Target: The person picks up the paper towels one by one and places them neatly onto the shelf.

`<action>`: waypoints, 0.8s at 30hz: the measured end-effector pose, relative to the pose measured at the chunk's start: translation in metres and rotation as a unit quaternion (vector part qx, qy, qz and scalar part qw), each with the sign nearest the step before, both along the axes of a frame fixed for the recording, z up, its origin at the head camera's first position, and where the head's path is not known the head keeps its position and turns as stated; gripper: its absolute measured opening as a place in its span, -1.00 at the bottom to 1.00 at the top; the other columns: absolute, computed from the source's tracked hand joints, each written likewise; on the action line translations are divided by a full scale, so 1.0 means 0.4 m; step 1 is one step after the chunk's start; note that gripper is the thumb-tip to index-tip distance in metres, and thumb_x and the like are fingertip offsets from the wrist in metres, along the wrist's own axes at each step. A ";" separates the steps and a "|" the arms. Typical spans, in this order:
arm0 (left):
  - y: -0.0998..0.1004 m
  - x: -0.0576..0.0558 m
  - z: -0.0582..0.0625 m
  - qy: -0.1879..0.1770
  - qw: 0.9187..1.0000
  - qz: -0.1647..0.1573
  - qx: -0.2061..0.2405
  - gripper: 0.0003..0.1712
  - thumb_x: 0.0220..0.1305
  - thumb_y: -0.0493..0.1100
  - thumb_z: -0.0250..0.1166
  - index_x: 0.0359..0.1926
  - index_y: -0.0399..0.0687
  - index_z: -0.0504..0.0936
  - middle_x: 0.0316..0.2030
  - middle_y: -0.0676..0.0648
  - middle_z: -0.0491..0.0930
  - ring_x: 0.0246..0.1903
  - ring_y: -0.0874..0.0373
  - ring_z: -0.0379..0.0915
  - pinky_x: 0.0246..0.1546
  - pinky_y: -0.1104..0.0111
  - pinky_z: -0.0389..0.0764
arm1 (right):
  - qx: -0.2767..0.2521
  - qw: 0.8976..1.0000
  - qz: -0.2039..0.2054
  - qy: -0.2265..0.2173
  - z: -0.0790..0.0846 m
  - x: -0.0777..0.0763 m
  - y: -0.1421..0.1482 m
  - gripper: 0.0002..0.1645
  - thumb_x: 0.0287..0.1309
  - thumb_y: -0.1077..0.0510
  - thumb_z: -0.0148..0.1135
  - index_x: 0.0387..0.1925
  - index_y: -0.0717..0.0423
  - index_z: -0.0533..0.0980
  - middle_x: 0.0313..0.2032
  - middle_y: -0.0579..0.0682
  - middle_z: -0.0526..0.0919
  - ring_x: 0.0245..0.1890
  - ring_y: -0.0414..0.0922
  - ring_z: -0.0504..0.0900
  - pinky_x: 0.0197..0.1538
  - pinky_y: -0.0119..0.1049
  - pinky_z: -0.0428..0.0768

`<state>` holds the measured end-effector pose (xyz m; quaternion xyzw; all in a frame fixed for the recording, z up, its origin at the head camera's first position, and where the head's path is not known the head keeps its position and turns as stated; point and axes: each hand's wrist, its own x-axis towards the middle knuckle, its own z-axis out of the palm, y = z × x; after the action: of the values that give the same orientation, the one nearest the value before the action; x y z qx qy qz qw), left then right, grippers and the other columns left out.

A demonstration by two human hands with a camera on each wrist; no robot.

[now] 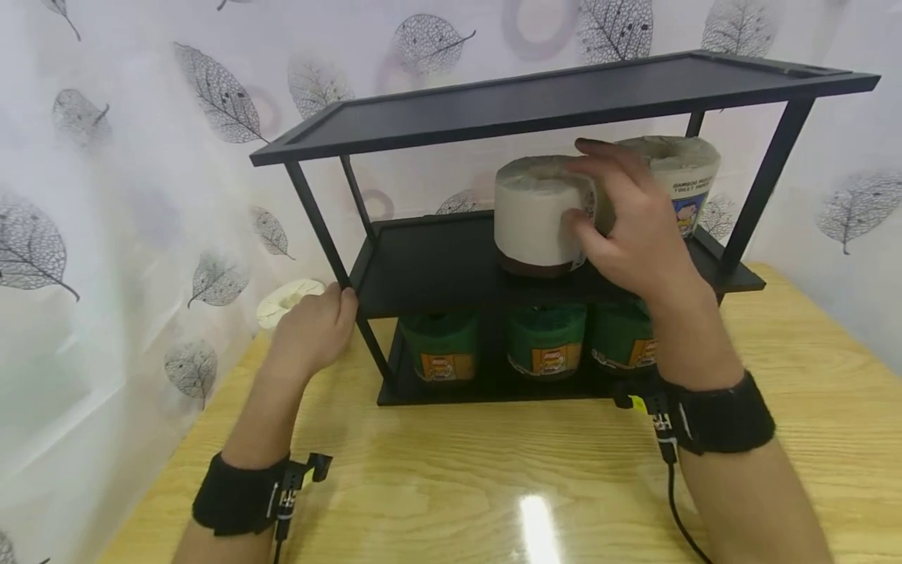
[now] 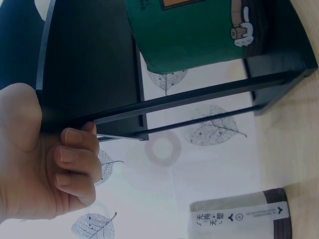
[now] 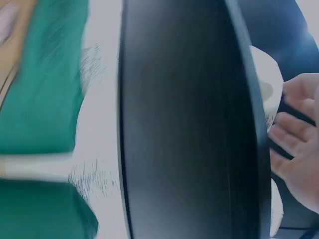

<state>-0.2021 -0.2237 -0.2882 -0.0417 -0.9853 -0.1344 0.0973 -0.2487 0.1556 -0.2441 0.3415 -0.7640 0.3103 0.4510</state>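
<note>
A black shelf rack (image 1: 437, 262) stands on the table. My left hand (image 1: 313, 329) grips the left end of its middle shelf; the left wrist view shows the fingers (image 2: 75, 159) curled under the edge. On that shelf sits a white wrapped toilet paper roll (image 1: 535, 215) with a brown base band. My right hand (image 1: 634, 223) is at this roll's right side, thumb and fingers apart and loosely bent, fingertips at the wrapper. Behind the hand stands a second white roll (image 1: 694, 168), partly hidden, with a printed label. In the right wrist view, the shelf hides part of the rolls.
Several green-wrapped rolls (image 1: 440, 348) stand on the bottom shelf. Another white roll (image 1: 285, 301) is on the wooden table (image 1: 451, 478), left of the rack and partly behind my left hand. The rack's top panel (image 1: 521, 98) overhangs my right hand. A leaf-patterned curtain (image 1: 211, 86) hangs behind.
</note>
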 end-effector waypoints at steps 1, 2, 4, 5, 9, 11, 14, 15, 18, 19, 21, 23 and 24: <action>-0.002 0.002 -0.003 -0.001 1.000 0.001 0.002 -0.23 0.56 0.09 -0.49 0.13 -0.45 0.44 -0.06 -0.54 0.57 -0.01 -0.46 0.53 -0.03 -0.24 0.51 | 0.001 1.000 -0.005 -0.020 0.001 -0.004 -0.007 -0.49 0.16 0.23 0.14 0.17 0.21 0.53 0.30 0.15 0.49 0.35 0.10 0.40 0.38 -0.01 0.34; -0.004 0.003 -0.005 -0.003 1.000 0.001 0.004 -0.24 0.56 0.09 -0.49 0.12 -0.44 0.45 -0.06 -0.53 0.57 -0.02 -0.46 0.54 -0.04 -0.24 0.51 | 0.002 0.999 -0.010 -0.040 0.000 -0.007 -0.012 -0.48 0.16 0.24 0.11 0.19 0.20 0.52 0.31 0.15 0.48 0.37 0.09 0.38 0.39 0.00 0.33; -0.006 0.003 -0.009 -0.002 1.000 -0.001 0.007 -0.25 0.55 0.10 -0.49 0.06 -0.42 0.46 -0.10 -0.51 0.58 -0.05 -0.44 0.55 -0.06 -0.22 0.52 | 0.002 0.997 -0.013 -0.071 -0.005 -0.012 -0.018 -0.45 0.15 0.27 0.05 0.22 0.19 0.50 0.32 0.16 0.46 0.39 0.10 0.35 0.41 0.00 0.30; -0.005 0.002 -0.010 0.001 1.000 -0.002 0.008 -0.25 0.55 0.10 -0.48 0.04 -0.40 0.47 -0.12 -0.50 0.59 -0.06 -0.44 0.56 -0.08 -0.22 0.53 | 0.002 0.997 -0.013 -0.080 -0.009 -0.013 -0.019 -0.44 0.15 0.29 0.02 0.22 0.19 0.50 0.33 0.16 0.45 0.40 0.10 0.34 0.43 -0.01 0.28; -0.008 -0.003 -0.002 0.011 1.000 -0.004 0.005 -0.25 0.55 0.11 -0.49 0.02 -0.39 0.48 -0.14 -0.49 0.59 -0.08 -0.43 0.57 -0.11 -0.22 0.54 | 0.020 0.996 -0.003 -0.087 -0.018 -0.023 -0.017 -0.42 0.20 0.37 -0.09 0.27 0.19 0.44 0.35 0.17 0.41 0.44 0.09 0.28 0.48 -0.04 0.20; -0.004 -0.003 0.007 0.012 1.000 -0.003 0.003 -0.25 0.55 0.10 -0.49 0.04 -0.40 0.48 -0.12 -0.50 0.59 -0.07 -0.44 0.56 -0.10 -0.23 0.53 | 0.026 0.997 0.004 -0.069 -0.025 -0.030 -0.010 -0.43 0.26 0.41 -0.15 0.28 0.20 0.42 0.35 0.18 0.41 0.45 0.09 0.27 0.50 -0.07 0.17; -0.002 -0.003 0.014 0.006 1.000 -0.002 0.002 -0.25 0.55 0.10 -0.49 0.02 -0.39 0.48 -0.11 -0.50 0.58 -0.05 -0.44 0.55 -0.08 -0.23 0.52 | 0.025 0.999 0.006 -0.041 -0.041 -0.046 -0.006 -0.46 0.34 0.45 -0.21 0.28 0.20 0.40 0.34 0.19 0.41 0.44 0.10 0.28 0.51 -0.10 0.16; -0.001 -0.003 0.015 0.005 1.000 -0.003 0.003 -0.25 0.55 0.10 -0.49 0.01 -0.38 0.48 -0.12 -0.50 0.58 -0.05 -0.44 0.55 -0.09 -0.23 0.52 | 0.022 0.999 0.008 -0.031 -0.045 -0.051 -0.006 -0.46 0.34 0.47 -0.22 0.27 0.21 0.40 0.33 0.20 0.42 0.43 0.11 0.29 0.51 -0.11 0.16; -0.001 -0.004 0.014 0.002 1.000 -0.002 0.004 -0.25 0.55 0.10 -0.50 0.00 -0.39 0.48 -0.14 -0.50 0.58 -0.07 -0.44 0.56 -0.10 -0.22 0.52 | 0.019 1.000 0.003 -0.018 -0.055 -0.059 -0.008 -0.45 0.34 0.50 -0.24 0.26 0.21 0.40 0.32 0.21 0.42 0.42 0.12 0.30 0.51 -0.13 0.16; -0.002 -0.004 0.013 0.000 1.000 -0.002 0.004 -0.24 0.55 0.10 -0.50 0.03 -0.40 0.48 -0.12 -0.51 0.58 -0.06 -0.44 0.55 -0.08 -0.22 0.52 | 0.019 1.000 0.002 -0.017 -0.056 -0.058 -0.009 -0.46 0.34 0.49 -0.24 0.26 0.21 0.40 0.32 0.21 0.42 0.42 0.12 0.30 0.51 -0.14 0.16; -0.002 -0.002 0.013 -0.005 1.000 -0.002 0.003 -0.22 0.55 0.10 -0.51 0.11 -0.43 0.46 -0.07 -0.53 0.57 -0.02 -0.46 0.54 -0.05 -0.23 0.51 | 0.018 1.000 0.001 -0.015 -0.057 -0.057 -0.011 -0.46 0.35 0.49 -0.23 0.26 0.22 0.40 0.32 0.21 0.42 0.42 0.12 0.31 0.51 -0.15 0.16; -0.003 0.000 0.012 -0.006 1.000 0.000 0.005 -0.20 0.54 0.10 -0.51 0.17 -0.45 0.43 -0.02 -0.54 0.55 0.01 -0.47 0.52 -0.03 -0.24 0.51 | 0.019 1.000 0.000 -0.013 -0.057 -0.055 -0.013 -0.46 0.33 0.49 -0.22 0.26 0.22 0.40 0.32 0.23 0.42 0.42 0.14 0.31 0.50 -0.15 0.16; -0.003 0.002 0.012 -0.006 1.000 0.000 0.006 -0.20 0.54 0.10 -0.52 0.18 -0.45 0.42 -0.02 -0.54 0.55 0.02 -0.47 0.52 -0.02 -0.24 0.50 | 0.020 1.000 0.001 -0.010 -0.056 -0.055 -0.014 -0.45 0.32 0.50 -0.22 0.26 0.23 0.40 0.31 0.24 0.43 0.41 0.14 0.31 0.50 -0.14 0.16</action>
<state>-0.2014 -0.2251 -0.2836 -0.0402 -0.9850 -0.1404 0.0916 -0.2705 0.1499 -0.2664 0.3478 -0.7742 0.2991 0.4361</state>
